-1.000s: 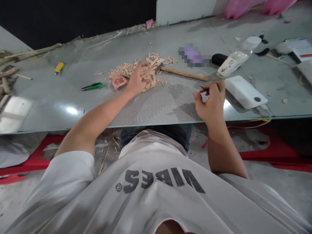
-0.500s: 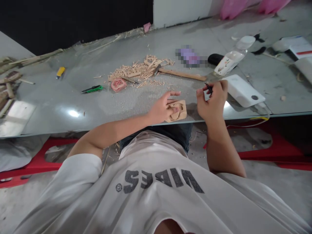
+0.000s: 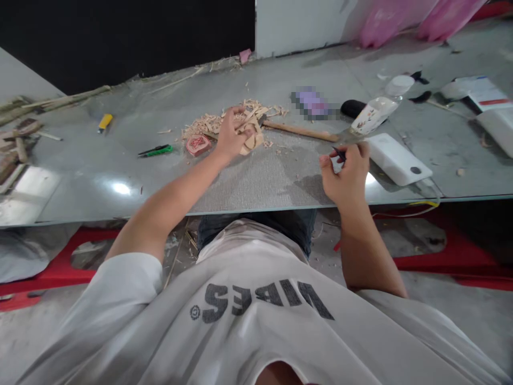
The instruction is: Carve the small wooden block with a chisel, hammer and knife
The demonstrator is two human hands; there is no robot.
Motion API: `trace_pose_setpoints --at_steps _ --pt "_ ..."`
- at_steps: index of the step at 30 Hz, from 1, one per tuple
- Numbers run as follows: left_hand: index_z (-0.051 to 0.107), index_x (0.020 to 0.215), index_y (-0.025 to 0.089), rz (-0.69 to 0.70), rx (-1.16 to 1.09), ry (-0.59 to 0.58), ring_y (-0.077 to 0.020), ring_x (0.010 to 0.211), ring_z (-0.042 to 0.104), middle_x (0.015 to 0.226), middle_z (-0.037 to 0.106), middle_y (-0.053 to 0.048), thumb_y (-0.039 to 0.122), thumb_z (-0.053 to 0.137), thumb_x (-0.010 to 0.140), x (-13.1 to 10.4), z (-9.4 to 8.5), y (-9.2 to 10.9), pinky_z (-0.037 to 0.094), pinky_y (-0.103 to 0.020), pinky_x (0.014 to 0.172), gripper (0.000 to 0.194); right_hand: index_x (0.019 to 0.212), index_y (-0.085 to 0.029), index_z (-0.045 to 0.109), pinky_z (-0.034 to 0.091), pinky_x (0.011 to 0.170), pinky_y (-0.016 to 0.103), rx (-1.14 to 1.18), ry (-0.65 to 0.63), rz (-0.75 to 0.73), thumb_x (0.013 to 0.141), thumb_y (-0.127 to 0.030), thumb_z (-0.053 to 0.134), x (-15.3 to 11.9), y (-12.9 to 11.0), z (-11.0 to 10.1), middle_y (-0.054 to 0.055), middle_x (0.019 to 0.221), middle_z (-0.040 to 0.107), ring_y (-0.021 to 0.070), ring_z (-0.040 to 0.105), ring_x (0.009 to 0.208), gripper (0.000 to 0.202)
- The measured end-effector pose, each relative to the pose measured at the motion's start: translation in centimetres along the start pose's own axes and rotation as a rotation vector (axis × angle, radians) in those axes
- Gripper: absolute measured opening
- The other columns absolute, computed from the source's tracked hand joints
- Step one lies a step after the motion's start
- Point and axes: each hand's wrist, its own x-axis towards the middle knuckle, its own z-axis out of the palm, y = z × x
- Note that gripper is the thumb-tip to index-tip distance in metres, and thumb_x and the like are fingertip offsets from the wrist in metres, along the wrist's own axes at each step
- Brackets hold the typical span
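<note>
My left hand (image 3: 230,136) grips a carved wooden block (image 3: 252,143), thumb over its hollowed face, at the near edge of the wood shavings (image 3: 200,124). Just left of that hand is a round reddish piece with a star-like design (image 3: 197,144). A hammer (image 3: 298,129) lies to the right of the block, its head in the shavings. Above the table near the white power bank, my right hand (image 3: 348,176) is closed on a slim dark pen-like tool (image 3: 339,154); most of it is hidden by the fingers, so its kind is unclear.
Left on the glass-topped table lie a green-and-black cutter (image 3: 155,151) and a yellow one (image 3: 105,123). To the right are a white power bank (image 3: 398,159) with a cable, a clear bottle (image 3: 379,109) and a blurred purple item (image 3: 312,102). Wood scraps (image 3: 20,141) lie far left.
My left hand has carried the wooden block from the table's near edge forward and left to the shavings. My right hand stays in nearly the same place with its dark tool.
</note>
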Motion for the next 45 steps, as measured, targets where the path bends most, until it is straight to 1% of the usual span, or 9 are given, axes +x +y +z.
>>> trace_pose_setpoints --at_steps 4,8,11,16,20,24,28,38,45 --pt "0.064 0.176 0.028 0.007 -0.150 -0.180 -0.0480 0.183 0.062 0.196 0.056 -0.020 0.036 0.096 0.120 -5.5 7.3 2.7 0.052 -0.072 0.152 0.066 0.115 -0.033 0.063 0.067 0.095 0.065 0.081 0.216 0.019 0.107 -0.074 0.070 0.7 0.0 0.1 0.015 0.127 0.069 0.0350 0.072 0.095 0.042" --pt "0.052 0.188 0.032 -0.065 -0.316 -0.403 -0.0431 0.173 0.074 0.178 0.075 -0.021 0.029 0.100 0.114 -10.6 15.6 4.4 0.065 -0.063 0.144 0.088 0.104 -0.036 0.051 0.066 0.096 0.069 0.084 0.454 0.140 0.109 -0.085 0.058 1.6 -0.5 -0.2 0.018 0.113 0.066 0.0416 0.069 0.105 0.049" --pt "0.048 0.193 0.032 -0.049 -0.311 -0.417 -0.0403 0.174 0.074 0.178 0.076 -0.022 0.026 0.096 0.114 -10.2 17.8 4.3 0.064 -0.059 0.146 0.093 0.105 -0.036 0.049 0.065 0.100 0.072 0.095 0.456 0.172 0.110 -0.079 0.058 1.8 -0.8 -0.5 0.020 0.112 0.064 0.0458 0.068 0.115 0.044" --pt "0.055 0.184 0.027 -0.020 -0.046 -0.153 -0.0415 0.181 0.066 0.201 0.055 -0.020 0.020 0.092 0.113 -2.5 12.6 2.9 0.049 -0.065 0.158 0.081 0.107 -0.034 0.057 0.069 0.100 0.071 0.078 0.390 0.153 0.110 -0.080 0.058 1.5 -0.4 -0.3 0.016 0.116 0.065 0.0457 0.075 0.119 0.046" --pt "0.064 0.174 0.026 -0.020 0.104 0.000 -0.0467 0.190 0.054 0.191 0.065 -0.018 0.054 0.100 0.121 2.9 5.0 1.6 0.041 -0.072 0.160 0.070 0.111 -0.033 0.061 0.066 0.098 0.069 0.134 0.377 0.098 0.112 -0.090 0.060 1.3 -0.2 0.0 0.014 0.117 0.064 0.0412 0.073 0.107 0.057" --pt "0.060 0.177 0.030 0.050 0.139 -0.072 -0.0430 0.184 0.056 0.165 0.083 -0.011 0.084 0.088 0.125 2.7 -1.5 1.4 0.046 -0.076 0.156 0.080 0.117 -0.030 0.066 0.066 0.110 0.071 0.143 0.313 -0.009 0.120 -0.093 0.046 0.9 -1.2 -0.3 0.018 0.124 0.066 0.0425 0.073 0.115 0.066" --pt "0.069 0.172 0.033 0.107 0.149 -0.273 -0.0511 0.175 0.066 0.192 0.064 -0.016 0.093 0.102 0.107 -1.1 -5.8 2.0 0.064 -0.075 0.142 0.095 0.113 -0.031 0.069 0.064 0.118 0.072 0.137 0.082 -0.190 0.129 -0.071 0.038 1.7 -3.9 -1.0 0.021 0.126 0.072 0.0441 0.075 0.125 0.053" --pt "0.066 0.185 0.028 0.023 0.108 -0.355 -0.0604 0.181 0.063 0.200 0.053 -0.029 0.084 0.112 0.094 -4.8 -6.4 1.4 0.063 -0.081 0.142 0.117 0.137 -0.021 0.080 0.046 0.081 0.045 -0.331 -0.885 -0.452 0.128 -0.036 0.049 11.5 -14.3 4.4 0.019 0.111 0.088 0.0372 0.076 0.093 0.036" --pt "0.067 0.184 0.034 0.002 -0.057 -0.351 -0.0530 0.181 0.065 0.201 0.054 -0.022 0.063 0.110 0.105 -5.7 -6.3 0.1 0.061 -0.076 0.147 0.095 0.126 -0.020 0.085 0.046 0.087 0.046 -0.334 -0.866 -0.530 0.128 -0.036 0.049 10.5 -13.0 5.9 0.021 0.119 0.091 0.0382 0.082 0.105 0.039"
